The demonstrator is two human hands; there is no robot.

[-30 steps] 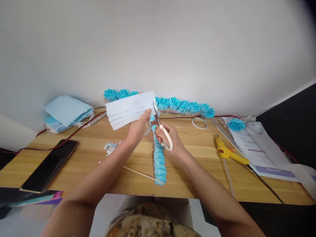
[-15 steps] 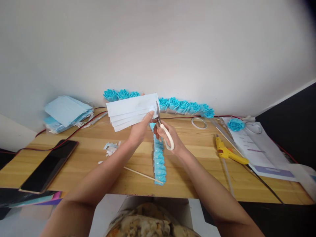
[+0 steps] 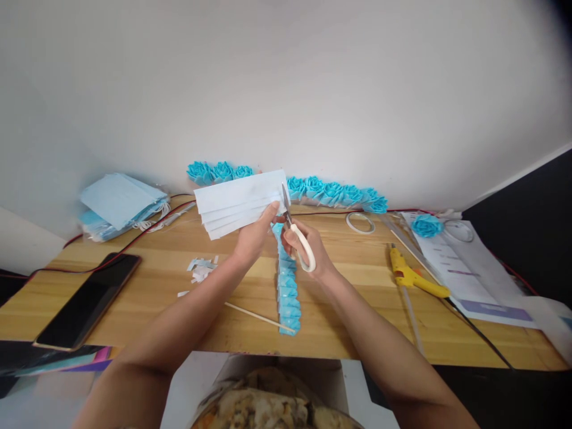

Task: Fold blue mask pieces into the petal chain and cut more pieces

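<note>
My left hand (image 3: 255,233) pinches the right end of a pale blue face mask (image 3: 236,201), held flat above the wooden table (image 3: 348,280). My right hand (image 3: 308,247) grips white-handled scissors (image 3: 297,233), its fingers through the loop. The blades point up and meet the mask's right edge, close to my left thumb. Under both hands a row of folded blue pieces (image 3: 286,285) runs toward me on the table.
A stack of masks (image 3: 120,205) lies at the back left, a phone (image 3: 87,301) at the front left. Blue roses (image 3: 330,190) line the wall. A yellow glue gun (image 3: 415,277), tape ring (image 3: 361,222), papers (image 3: 465,268), a thin stick (image 3: 257,316) and paper scraps (image 3: 201,268) lie around.
The mask has risen slightly and shifted right. The scissors have closed in against its right edge, with my right hand moving a little up.
</note>
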